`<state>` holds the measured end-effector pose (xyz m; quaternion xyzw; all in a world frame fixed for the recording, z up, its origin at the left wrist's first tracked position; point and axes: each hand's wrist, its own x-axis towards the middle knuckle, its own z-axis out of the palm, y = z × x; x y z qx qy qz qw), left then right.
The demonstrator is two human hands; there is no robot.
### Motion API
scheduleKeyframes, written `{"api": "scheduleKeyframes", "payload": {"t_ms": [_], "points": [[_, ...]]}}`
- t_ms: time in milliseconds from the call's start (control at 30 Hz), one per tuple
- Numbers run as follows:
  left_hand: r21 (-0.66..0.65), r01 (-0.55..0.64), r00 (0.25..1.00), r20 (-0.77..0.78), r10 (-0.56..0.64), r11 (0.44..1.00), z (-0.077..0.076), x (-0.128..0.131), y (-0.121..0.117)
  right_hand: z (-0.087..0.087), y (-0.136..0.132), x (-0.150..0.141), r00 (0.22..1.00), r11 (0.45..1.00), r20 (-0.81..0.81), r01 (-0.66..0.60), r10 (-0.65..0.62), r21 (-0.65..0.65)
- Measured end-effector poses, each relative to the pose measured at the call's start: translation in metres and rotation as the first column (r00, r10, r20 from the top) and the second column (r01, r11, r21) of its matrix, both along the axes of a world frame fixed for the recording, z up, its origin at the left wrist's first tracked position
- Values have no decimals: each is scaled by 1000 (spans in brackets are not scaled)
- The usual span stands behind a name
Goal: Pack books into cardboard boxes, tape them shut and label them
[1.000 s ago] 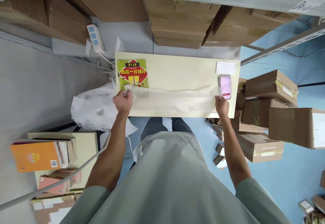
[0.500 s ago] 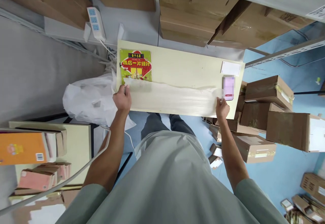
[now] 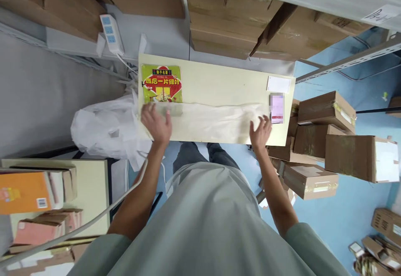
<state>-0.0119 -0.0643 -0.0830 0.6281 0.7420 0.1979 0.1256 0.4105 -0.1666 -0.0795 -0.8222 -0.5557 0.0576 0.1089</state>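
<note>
A thin, see-through white plastic sheet [image 3: 206, 119] lies lengthwise along the near side of the cream tabletop [image 3: 219, 79]. Its left end overlaps the lower edge of a green and red picture book [image 3: 162, 82]. My left hand [image 3: 156, 123] is over the sheet's left end, just below the book, with fingers spread. At the other end, my right hand [image 3: 260, 133] is also open, its fingers apart near the sheet's right edge. Whether either palm touches the sheet I cannot tell. Close to my right hand lie a phone [image 3: 277, 108] and a white card [image 3: 278, 84].
Crumpled white plastic [image 3: 97, 125] bulges at the table's left. Behind stand a power strip [image 3: 112, 34] and cardboard boxes [image 3: 228, 29] on a shelf. More cartons [image 3: 349, 157] are stacked at right. Books [image 3: 26, 190] sit on a lower-left table, with a grey hose [image 3: 103, 213] crossing there.
Both hands have let go of the plastic sheet's corners and opened. The right hand has moved inward to the left. The sheet now lies flatter on the tabletop.
</note>
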Motion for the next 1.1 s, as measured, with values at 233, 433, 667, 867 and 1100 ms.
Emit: {"api": "scheduleKeyframes", "payload": {"t_ms": [233, 433, 667, 867, 1100], "points": [[-257, 300, 953, 50, -297, 919, -12, 116, -32, -25, 48, -122, 908, 906, -195, -401, 372, -138], [-260, 383, 923, 64, -380, 886, -28, 105, -20, -40, 35, -121, 922, 910, -203, -368, 330, -191], [-277, 474, 879, 100, -466, 836, -31, 71, -5, -40, -26, -49, 964, 948, -157, -243, 213, -206], [-265, 450, 892, 83, -445, 853, -27, 91, -4, -34, -4, -75, 942, 940, -212, -297, 260, -165], [-231, 369, 929, 78, -361, 900, -32, 109, 11, -40, 69, -159, 821, 832, -335, -532, 462, -157]]}}
